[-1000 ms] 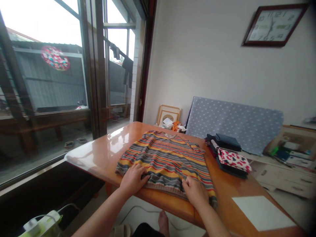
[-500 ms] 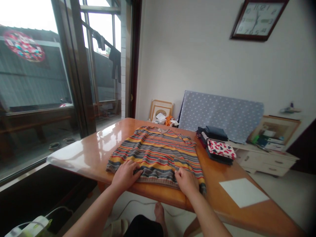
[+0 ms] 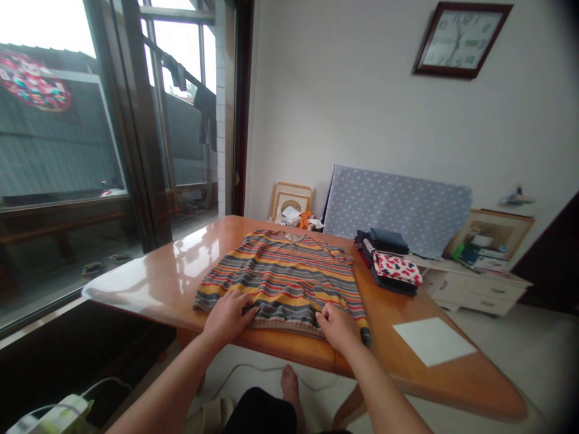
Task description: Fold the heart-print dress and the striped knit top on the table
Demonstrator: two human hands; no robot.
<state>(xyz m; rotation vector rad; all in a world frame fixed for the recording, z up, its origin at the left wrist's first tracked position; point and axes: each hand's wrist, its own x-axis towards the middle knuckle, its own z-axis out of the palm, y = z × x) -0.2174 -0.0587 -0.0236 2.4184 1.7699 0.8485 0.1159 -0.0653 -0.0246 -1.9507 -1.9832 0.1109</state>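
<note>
Your left hand [image 3: 228, 316] and right hand [image 3: 338, 328] rest half open on the soft, light, slippery striped knit jumper [image 3: 280, 280], gripping nothing; take its ribbed hem [image 3: 283, 323] just below your fingers

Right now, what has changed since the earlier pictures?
The head camera has drawn back and turned, so the table shifts left and looks smaller. The left hand and right hand remain on the hem of the striped top, nothing let go. The folded clothes stack and white sheet stayed put.
</note>
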